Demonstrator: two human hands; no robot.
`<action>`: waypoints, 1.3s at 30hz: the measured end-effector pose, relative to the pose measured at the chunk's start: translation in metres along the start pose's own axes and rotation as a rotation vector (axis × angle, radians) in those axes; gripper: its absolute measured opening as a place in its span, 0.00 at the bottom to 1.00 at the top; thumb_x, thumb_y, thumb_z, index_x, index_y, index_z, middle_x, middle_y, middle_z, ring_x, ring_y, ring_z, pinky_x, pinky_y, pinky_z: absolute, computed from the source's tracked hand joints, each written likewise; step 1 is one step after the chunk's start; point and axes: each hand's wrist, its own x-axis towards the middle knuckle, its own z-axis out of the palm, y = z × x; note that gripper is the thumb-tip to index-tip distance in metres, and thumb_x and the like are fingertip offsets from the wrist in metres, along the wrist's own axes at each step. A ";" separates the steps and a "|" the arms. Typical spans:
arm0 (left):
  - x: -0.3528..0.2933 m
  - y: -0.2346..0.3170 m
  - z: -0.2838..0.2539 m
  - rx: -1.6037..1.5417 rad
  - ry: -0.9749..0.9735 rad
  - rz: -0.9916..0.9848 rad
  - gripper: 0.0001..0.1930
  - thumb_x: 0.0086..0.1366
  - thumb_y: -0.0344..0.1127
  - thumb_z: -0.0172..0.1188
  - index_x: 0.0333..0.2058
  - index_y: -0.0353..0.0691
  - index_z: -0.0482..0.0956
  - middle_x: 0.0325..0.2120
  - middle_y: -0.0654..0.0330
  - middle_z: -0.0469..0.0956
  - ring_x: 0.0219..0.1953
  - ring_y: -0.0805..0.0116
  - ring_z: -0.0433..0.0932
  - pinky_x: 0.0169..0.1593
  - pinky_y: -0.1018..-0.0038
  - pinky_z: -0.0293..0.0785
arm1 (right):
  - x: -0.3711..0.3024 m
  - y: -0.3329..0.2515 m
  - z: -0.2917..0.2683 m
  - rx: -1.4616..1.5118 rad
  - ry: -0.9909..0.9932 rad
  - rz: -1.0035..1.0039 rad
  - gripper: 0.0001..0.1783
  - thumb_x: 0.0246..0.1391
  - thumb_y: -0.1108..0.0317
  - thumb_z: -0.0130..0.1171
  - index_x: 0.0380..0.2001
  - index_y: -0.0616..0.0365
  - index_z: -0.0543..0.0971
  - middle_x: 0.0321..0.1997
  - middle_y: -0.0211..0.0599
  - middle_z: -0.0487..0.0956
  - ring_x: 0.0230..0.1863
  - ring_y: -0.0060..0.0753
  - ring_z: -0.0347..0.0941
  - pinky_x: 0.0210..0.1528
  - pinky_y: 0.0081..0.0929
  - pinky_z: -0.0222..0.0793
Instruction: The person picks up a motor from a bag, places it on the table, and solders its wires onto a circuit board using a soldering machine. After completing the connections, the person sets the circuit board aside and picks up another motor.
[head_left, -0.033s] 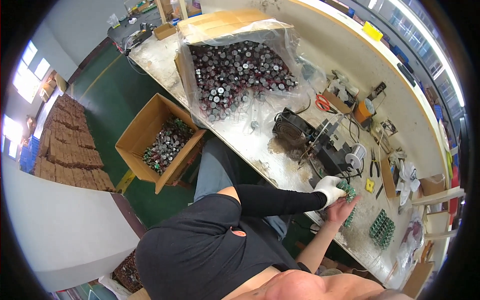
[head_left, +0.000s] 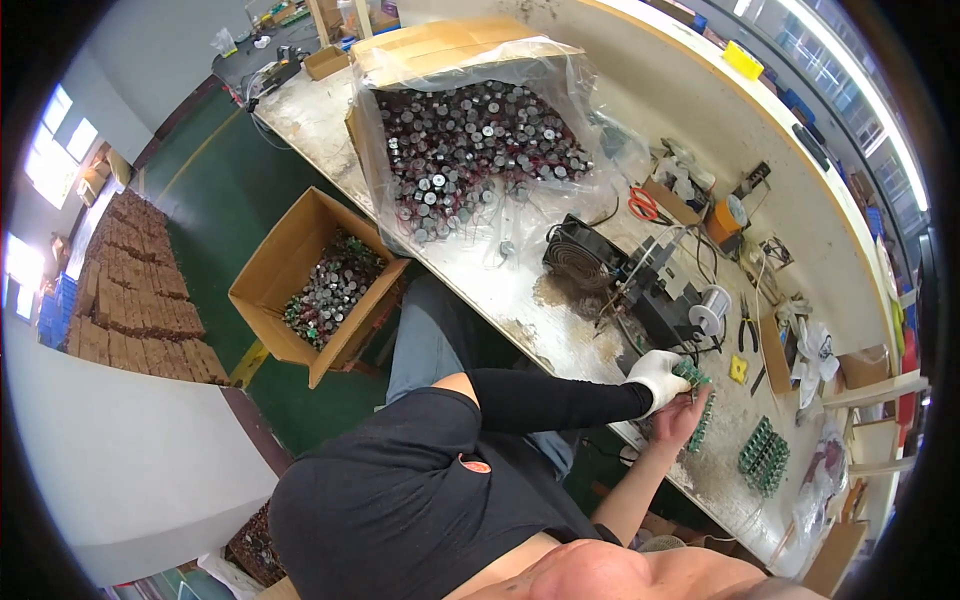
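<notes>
The person sits close against the front edge of the long, scuffed white workbench (head_left: pixel 520 290), both arms reaching out to its right-hand stretch. The left hand (head_left: pixel 658 377), in a white work glove over a black sleeve, is closed on a small green circuit board studded with components (head_left: pixel 690 373), pinching it just above the bench top. The bare right hand (head_left: pixel 680 418) comes up from below, fingers curled toward the same green board; it seems to touch the board's lower edge, though from here I cannot tell whether it truly grips. Just beside that hand a narrow strip of green boards (head_left: pixel 703 422) lies near the bench's front edge, and a further cluster of green boards (head_left: pixel 764 456) sits to the right, apart from the hands.

Behind the hands the bench is crowded: a black boxy machine with wires (head_left: pixel 660 295), a black ribbed fan housing (head_left: pixel 580 256) and a spool of silver wire (head_left: pixel 712 308) stand close, leaving only a thin bare band along the near edge. Red-handled scissors (head_left: pixel 643 204) lie further back. To the left a large cardboard box lined with clear plastic and heaped with dark round coils (head_left: pixel 470 140) takes most of the bench's depth.

On the green floor, an open brown cardboard carton of similar small parts (head_left: pixel 315 285) stands against the person's left knee, with open floor beyond it up to the stacked brown blocks (head_left: pixel 135 280)
</notes>
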 end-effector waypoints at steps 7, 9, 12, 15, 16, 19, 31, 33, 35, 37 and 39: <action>-0.011 0.011 -0.014 0.177 -0.043 0.052 0.22 0.48 0.36 0.67 0.41 0.29 0.78 0.33 0.47 0.81 0.37 0.59 0.81 0.42 0.69 0.75 | -0.001 -0.001 -0.018 -0.132 0.131 -0.090 0.14 0.65 0.62 0.46 0.43 0.61 0.75 0.41 0.40 0.80 0.41 0.35 0.78 0.43 0.34 0.76; -0.007 0.003 -0.013 -0.059 -0.072 -0.026 0.18 0.50 0.33 0.68 0.39 0.29 0.79 0.32 0.51 0.82 0.35 0.64 0.80 0.41 0.70 0.75 | -0.001 -0.004 -0.018 -0.336 0.137 -0.142 0.14 0.64 0.63 0.47 0.44 0.61 0.74 0.40 0.40 0.80 0.40 0.35 0.78 0.41 0.32 0.76; -0.002 -0.002 -0.011 -0.290 -0.114 -0.155 0.17 0.52 0.29 0.67 0.41 0.30 0.79 0.34 0.55 0.81 0.36 0.69 0.77 0.42 0.72 0.73 | 0.000 -0.003 -0.020 -0.210 0.172 -0.029 0.16 0.64 0.60 0.47 0.42 0.61 0.75 0.41 0.41 0.80 0.44 0.38 0.77 0.49 0.37 0.72; 0.005 -0.013 -0.004 -0.421 -0.052 -0.085 0.09 0.52 0.25 0.64 0.34 0.32 0.81 0.28 0.55 0.81 0.31 0.68 0.78 0.38 0.69 0.73 | 0.007 0.006 -0.024 -0.003 0.172 0.056 0.18 0.64 0.56 0.46 0.41 0.59 0.76 0.43 0.40 0.79 0.49 0.39 0.74 0.56 0.42 0.66; 0.006 -0.015 -0.005 -0.241 -0.006 -0.005 0.11 0.51 0.27 0.65 0.35 0.32 0.80 0.29 0.53 0.81 0.32 0.66 0.79 0.38 0.69 0.73 | 0.004 0.005 -0.008 0.035 0.103 0.046 0.17 0.64 0.57 0.46 0.41 0.59 0.76 0.44 0.39 0.79 0.49 0.38 0.74 0.56 0.42 0.67; 0.002 -0.002 -0.010 0.023 0.013 0.034 0.16 0.51 0.29 0.65 0.40 0.31 0.79 0.33 0.50 0.81 0.36 0.66 0.80 0.41 0.71 0.74 | 0.000 0.009 0.006 0.044 0.071 -0.040 0.15 0.64 0.59 0.46 0.41 0.58 0.76 0.43 0.38 0.79 0.47 0.35 0.75 0.53 0.38 0.69; -0.001 -0.006 -0.012 -0.209 -0.121 -0.098 0.14 0.49 0.26 0.67 0.37 0.30 0.79 0.27 0.54 0.81 0.27 0.68 0.78 0.32 0.72 0.75 | 0.001 0.001 -0.026 -0.130 0.213 -0.076 0.14 0.64 0.66 0.44 0.48 0.59 0.72 0.46 0.42 0.78 0.45 0.40 0.75 0.48 0.40 0.71; 0.003 -0.009 -0.012 -0.448 -0.218 -0.286 0.13 0.50 0.25 0.67 0.37 0.31 0.79 0.28 0.55 0.80 0.28 0.68 0.78 0.32 0.72 0.75 | 0.004 0.000 -0.036 0.014 0.113 0.036 0.18 0.64 0.66 0.39 0.49 0.67 0.70 0.52 0.47 0.75 0.53 0.44 0.71 0.60 0.44 0.63; 0.006 -0.015 -0.009 -0.336 -0.096 -0.158 0.13 0.51 0.26 0.67 0.36 0.30 0.79 0.28 0.56 0.80 0.28 0.69 0.77 0.35 0.73 0.75 | 0.005 0.002 -0.042 0.060 -0.065 0.047 0.18 0.64 0.65 0.40 0.49 0.68 0.70 0.52 0.48 0.75 0.53 0.43 0.71 0.59 0.44 0.63; 0.000 -0.005 -0.017 0.218 -0.105 0.033 0.24 0.48 0.34 0.67 0.44 0.30 0.74 0.37 0.46 0.78 0.40 0.55 0.77 0.45 0.65 0.73 | -0.002 0.004 -0.009 -0.160 0.147 -0.089 0.18 0.64 0.63 0.43 0.48 0.67 0.71 0.49 0.45 0.76 0.51 0.42 0.72 0.57 0.42 0.65; -0.007 -0.010 -0.014 0.589 -0.120 0.188 0.36 0.46 0.42 0.64 0.53 0.33 0.66 0.44 0.38 0.71 0.50 0.43 0.69 0.54 0.60 0.67 | -0.018 0.004 0.014 -0.542 0.243 -0.166 0.18 0.62 0.63 0.50 0.50 0.64 0.69 0.51 0.42 0.74 0.52 0.36 0.70 0.58 0.36 0.62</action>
